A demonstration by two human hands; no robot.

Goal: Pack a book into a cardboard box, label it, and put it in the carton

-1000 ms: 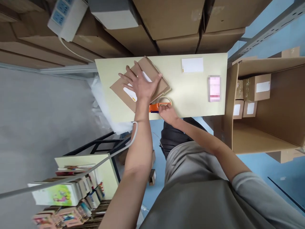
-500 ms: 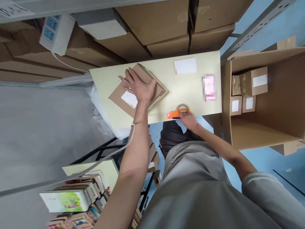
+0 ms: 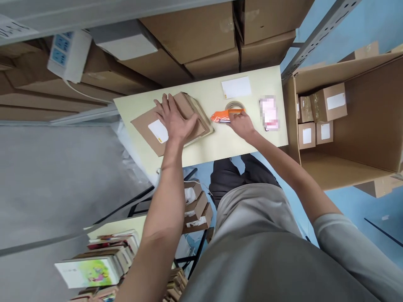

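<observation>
My left hand lies with spread fingers on a flattened brown cardboard carton, pressing on its folded part. A white label shows on the carton's flat side, left of my wrist. Some layered material peeks out along the right edge of the fold. In my right hand is an orange tape dispenser with a roll of tape on it. The fingers wrap round its handle, and its front end points left, close beside the carton's right edge.
On the cream table lie a white sheet and a pink, blurred item. To the right stands a large open box holding several small labelled cartons. Shelved boxes line the back; stacked books are at lower left.
My right hand has moved the tape dispenser away from the table's front edge, up and left towards the carton. My left hand stays spread on the carton; the whole view has shifted slightly.
</observation>
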